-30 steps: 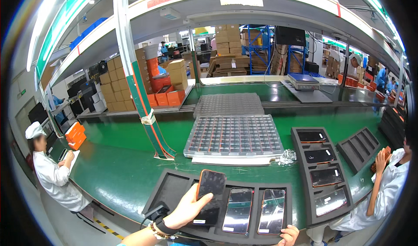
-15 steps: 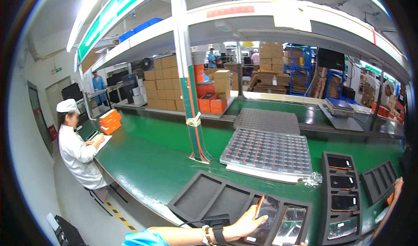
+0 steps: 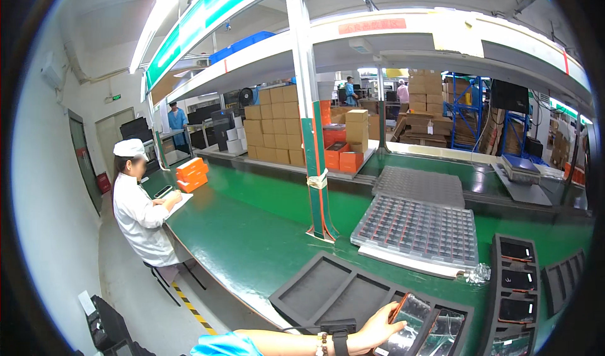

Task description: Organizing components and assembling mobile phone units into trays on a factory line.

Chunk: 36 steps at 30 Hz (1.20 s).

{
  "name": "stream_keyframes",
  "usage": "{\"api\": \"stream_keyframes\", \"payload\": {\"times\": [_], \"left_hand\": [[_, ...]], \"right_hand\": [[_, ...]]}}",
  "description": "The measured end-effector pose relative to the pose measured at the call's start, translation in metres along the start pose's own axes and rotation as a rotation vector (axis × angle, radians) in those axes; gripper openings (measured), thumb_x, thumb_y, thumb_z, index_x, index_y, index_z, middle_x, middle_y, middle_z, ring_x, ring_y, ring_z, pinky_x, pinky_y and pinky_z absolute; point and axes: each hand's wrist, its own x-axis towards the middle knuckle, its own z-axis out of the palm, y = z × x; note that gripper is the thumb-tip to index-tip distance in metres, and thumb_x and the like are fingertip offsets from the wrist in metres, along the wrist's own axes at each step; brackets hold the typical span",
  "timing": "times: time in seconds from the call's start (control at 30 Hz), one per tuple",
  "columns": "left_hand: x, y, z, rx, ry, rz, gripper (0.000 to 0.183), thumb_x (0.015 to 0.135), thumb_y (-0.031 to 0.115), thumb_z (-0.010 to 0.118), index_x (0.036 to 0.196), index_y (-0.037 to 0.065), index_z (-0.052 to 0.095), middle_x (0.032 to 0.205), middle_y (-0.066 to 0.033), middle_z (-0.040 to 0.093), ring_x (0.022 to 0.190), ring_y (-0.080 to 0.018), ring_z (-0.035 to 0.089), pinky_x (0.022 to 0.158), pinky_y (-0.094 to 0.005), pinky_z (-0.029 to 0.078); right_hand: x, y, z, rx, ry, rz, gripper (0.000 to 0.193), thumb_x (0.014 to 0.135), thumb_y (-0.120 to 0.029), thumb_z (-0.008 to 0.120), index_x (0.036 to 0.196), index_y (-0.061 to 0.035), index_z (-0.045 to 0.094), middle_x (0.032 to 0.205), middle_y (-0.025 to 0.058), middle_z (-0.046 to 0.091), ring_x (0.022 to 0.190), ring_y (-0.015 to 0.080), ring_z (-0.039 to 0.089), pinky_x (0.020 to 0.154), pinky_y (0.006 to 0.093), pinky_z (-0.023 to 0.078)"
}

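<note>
My left hand [image 3: 376, 331], with a beaded bracelet and a dark band at the wrist, is closed on the edge of a phone [image 3: 411, 323]. The phone has a glossy dark face and an orange rim, and sits tilted over a dark foam tray [image 3: 372, 291]. Its lower end runs close to the picture's edge. Right beside it, a second phone [image 3: 444, 332] in clear, shiny film lies in the same tray. The tray's left compartments hold nothing. My right hand is out of sight.
A foam tray [image 3: 496, 293] with several phones stands to the right, another dark tray [image 3: 563, 280] beyond it. Clear compartment trays [image 3: 419, 230] lie stacked behind. A post [image 3: 317, 186] rises from the green bench [image 3: 252, 230]. A seated person [image 3: 135, 211] writes at the left.
The whole scene has shifted right and slightly down as my head turned left. My left hand stays on the phone. A hand at the far right edge has left the view.
</note>
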Motion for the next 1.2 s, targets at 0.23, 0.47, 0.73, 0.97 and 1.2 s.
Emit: {"api": "stream_keyframes", "payload": {"times": [0.23,0.47,0.73,0.97,1.2], "left_hand": [[0.033,-0.030,-0.015,-0.256,-0.119,-0.169,0.081,0.082,0.008,0.077,0.148,-0.003,0.030,0.151,-0.0205,0.040,0.138,-0.0259,0.043,0.111,-0.0334,0.039],[0.012,0.021,-0.013,0.207,-0.552,-0.163,0.069,0.089,0.053,0.069,0.133,0.002,0.052,0.100,-0.0044,0.059,0.078,-0.0077,0.055,0.064,-0.0249,0.048],[0.027,0.027,-0.024,0.131,-0.657,-0.448,0.052,0.092,0.044,0.068,0.123,0.003,0.060,0.094,-0.0026,0.059,0.080,-0.0112,0.062,0.070,-0.0286,0.055],[0.028,0.029,-0.027,0.090,-0.688,-0.427,0.051,0.093,0.042,0.068,0.128,0.007,0.062,0.109,-0.0056,0.068,0.093,-0.0133,0.066,0.079,-0.0298,0.057],[0.031,0.017,-0.031,0.065,-0.661,-0.436,0.044,0.094,0.043,0.067,0.117,0.006,0.064,0.103,-0.0042,0.068,0.089,-0.0129,0.066,0.079,-0.0302,0.056]], "right_hand": [[0.003,-0.003,-0.003,-0.012,-0.007,-0.020,0.038,0.103,-0.028,0.041,0.088,0.0019,0.058,0.099,0.0210,0.065,0.103,0.0438,0.060,0.098,0.0562,0.044],[0.010,-0.012,-0.009,0.003,-0.093,0.016,0.035,0.103,-0.026,0.041,0.089,0.0013,0.058,0.102,0.0206,0.064,0.105,0.0423,0.057,0.100,0.0547,0.041],[0.074,-0.043,-0.027,-0.291,-0.620,-0.025,0.024,0.088,-0.006,0.057,0.111,-0.0002,0.064,0.119,0.0210,0.059,0.115,0.0418,0.053,0.102,0.0497,0.040],[0.125,-0.045,0.003,-0.369,-1.144,-0.150,0.037,0.082,-0.017,0.064,0.119,-0.0149,0.065,0.143,0.0160,0.047,0.136,0.0388,0.038,0.110,0.0628,0.028],[0.170,-0.030,0.032,-0.496,-1.448,-0.722,0.042,0.083,-0.015,0.064,0.123,-0.0291,0.060,0.140,0.0112,0.049,0.130,0.0328,0.046,0.107,0.0595,0.035]]}}
